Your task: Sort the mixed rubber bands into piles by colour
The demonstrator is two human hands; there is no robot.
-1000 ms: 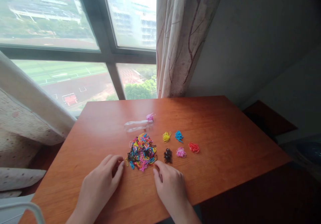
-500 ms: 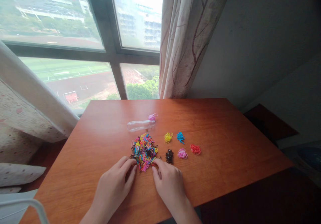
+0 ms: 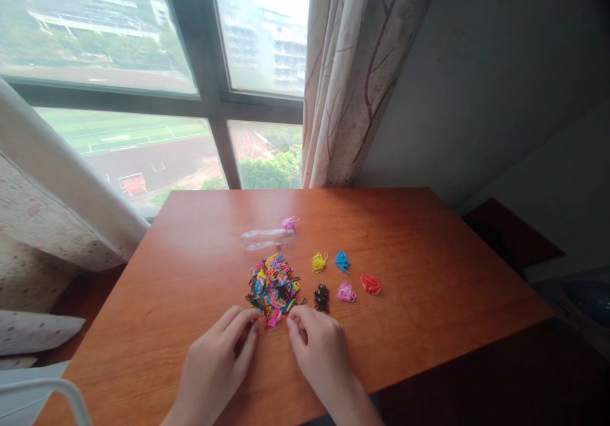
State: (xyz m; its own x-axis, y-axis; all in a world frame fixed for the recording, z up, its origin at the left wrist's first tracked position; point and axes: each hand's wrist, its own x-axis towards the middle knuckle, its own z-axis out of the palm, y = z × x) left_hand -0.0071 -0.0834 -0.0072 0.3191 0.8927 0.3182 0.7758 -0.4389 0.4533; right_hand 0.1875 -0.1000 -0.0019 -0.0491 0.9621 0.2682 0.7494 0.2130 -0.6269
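A mixed pile of small colourful rubber bands point(image 3: 275, 285) lies on the wooden table in front of me. At its near left edge is my left hand point(image 3: 222, 350), thumb and forefinger drawn together; whatever may be between them is too small to make out. My right hand point(image 3: 321, 346) is at the near right edge, fingers curled in a pinch with a bit of red band showing at the tips. Sorted by colour, small heaps lie to the right: yellow bands point(image 3: 319, 262), blue bands point(image 3: 342, 262), black bands point(image 3: 321, 297), pink bands point(image 3: 346, 292) and red bands point(image 3: 370, 284).
Behind the pile a clear plastic bottle point(image 3: 264, 240) lies on its side, with a pink cap point(image 3: 288, 224) at its neck end. The brown table point(image 3: 429, 254) reaches to a window with curtains point(image 3: 333, 95). A white curved frame point(image 3: 61, 384) stands at lower left.
Both hands have drawn slightly back toward me, along the near edge of the pile. Their fingertips are a little lower and the thumbs closer to the forefingers. The sorted heaps look unchanged.
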